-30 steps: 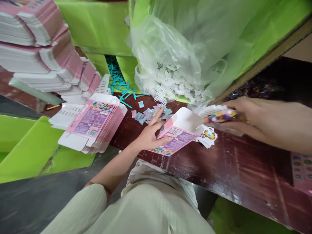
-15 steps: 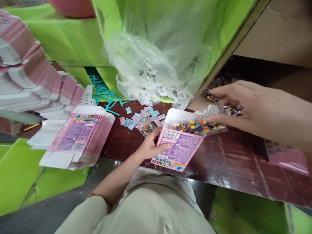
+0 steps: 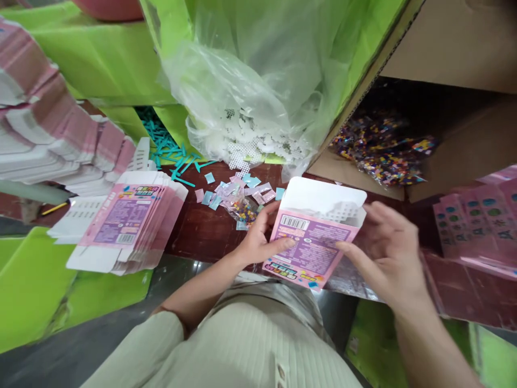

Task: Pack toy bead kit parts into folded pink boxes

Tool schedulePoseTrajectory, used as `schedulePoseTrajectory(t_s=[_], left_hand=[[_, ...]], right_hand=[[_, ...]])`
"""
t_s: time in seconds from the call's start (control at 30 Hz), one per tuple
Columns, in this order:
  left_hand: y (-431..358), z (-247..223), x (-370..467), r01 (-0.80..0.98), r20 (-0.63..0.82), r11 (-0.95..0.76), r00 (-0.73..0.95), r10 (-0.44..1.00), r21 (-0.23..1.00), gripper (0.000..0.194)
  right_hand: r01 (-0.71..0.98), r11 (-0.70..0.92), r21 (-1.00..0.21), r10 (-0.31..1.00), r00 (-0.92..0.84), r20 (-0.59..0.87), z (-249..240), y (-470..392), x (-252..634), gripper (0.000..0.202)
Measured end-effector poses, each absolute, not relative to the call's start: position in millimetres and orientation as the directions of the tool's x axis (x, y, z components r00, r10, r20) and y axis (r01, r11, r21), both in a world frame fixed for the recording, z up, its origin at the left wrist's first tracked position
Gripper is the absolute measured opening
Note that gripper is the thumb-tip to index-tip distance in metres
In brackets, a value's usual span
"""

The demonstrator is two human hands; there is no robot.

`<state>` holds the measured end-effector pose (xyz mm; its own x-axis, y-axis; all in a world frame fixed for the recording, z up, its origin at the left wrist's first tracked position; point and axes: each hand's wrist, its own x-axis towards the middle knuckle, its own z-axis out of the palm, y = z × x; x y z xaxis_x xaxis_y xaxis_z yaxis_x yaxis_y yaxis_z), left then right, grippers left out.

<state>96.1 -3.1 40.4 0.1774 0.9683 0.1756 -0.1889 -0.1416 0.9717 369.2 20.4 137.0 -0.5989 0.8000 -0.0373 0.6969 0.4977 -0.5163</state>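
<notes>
My left hand (image 3: 264, 240) grips a pink and purple carton (image 3: 309, 245) by its left side, thumb across the printed panel. The carton's white top flap stands up, and a clear bag with white grid pieces (image 3: 345, 212) shows inside its open mouth. At the right edge, my right hand (image 3: 388, 253) has its thumb on the printed panel; its other fingers curl beside and partly behind the carton, a little blurred. Behind the left hand lie small pink and blue sachets (image 3: 226, 191) and a bag of coloured pieces (image 3: 244, 212).
Flat cartons (image 3: 129, 221) are stacked at left beside a taller pile (image 3: 60, 124). Teal sticks (image 3: 165, 143) spill from a green bin. A plastic bag (image 3: 250, 113) holds white grids. Bead bags (image 3: 379, 145) fill a cardboard box; pink printed sheets (image 3: 476, 215) lie right.
My right hand has come down from near the cardboard box to the carton's right edge. The bag of coloured pieces it held at the mouth has gone down into the carton.
</notes>
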Motion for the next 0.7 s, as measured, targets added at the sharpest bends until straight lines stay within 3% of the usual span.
schedulePoseTrajectory(t_s=[0.07, 0.2, 0.33, 0.47, 0.57, 0.6, 0.7], left_hand=[[-7.2, 32.8, 98.1, -0.151, 0.205, -0.176, 0.203, 0.957, 0.973, 0.108], [-20.4, 12.3, 97.7, -0.073, 0.197, -0.183, 0.355, 0.914, 0.980, 0.103], [-36.5, -1.0, 96.6, -0.039, 0.109, -0.102, 0.405, 0.908, 0.994, 0.108], [-47.3, -3.8, 94.1, -0.030, 0.042, -0.033, 0.401, 0.915, 0.999, 0.111], [-51.3, -4.5, 92.2, 0.037, 0.054, -0.076, 0.410, 0.911, 0.996, 0.107], [-51.9, -4.7, 92.7, 0.057, 0.062, -0.093, 0.411, 0.910, 0.994, 0.106], [-51.6, -4.1, 97.7, 0.055, 0.098, -0.129, 0.392, 0.915, 0.990, 0.105]], right_hand=[[0.682, 0.430, -0.591, 0.835, -0.550, -0.027, 123.8, 14.6, 377.0, 0.054], [0.620, 0.250, -0.744, 0.914, -0.404, -0.030, 87.1, -15.9, 384.9, 0.052], [0.495, 0.066, -0.867, 0.966, -0.248, -0.068, 64.7, -47.9, 388.7, 0.048], [0.572, 0.146, -0.807, 0.948, -0.314, -0.051, 72.3, -55.4, 394.6, 0.025], [0.587, 0.218, -0.779, 0.953, -0.301, 0.039, 68.8, -58.0, 396.4, 0.024], [0.544, 0.211, -0.812, 0.962, -0.264, 0.073, 62.6, -60.3, 395.6, 0.027], [0.300, 0.120, -0.946, 0.983, -0.170, 0.071, 36.9, -70.4, 391.7, 0.062]])
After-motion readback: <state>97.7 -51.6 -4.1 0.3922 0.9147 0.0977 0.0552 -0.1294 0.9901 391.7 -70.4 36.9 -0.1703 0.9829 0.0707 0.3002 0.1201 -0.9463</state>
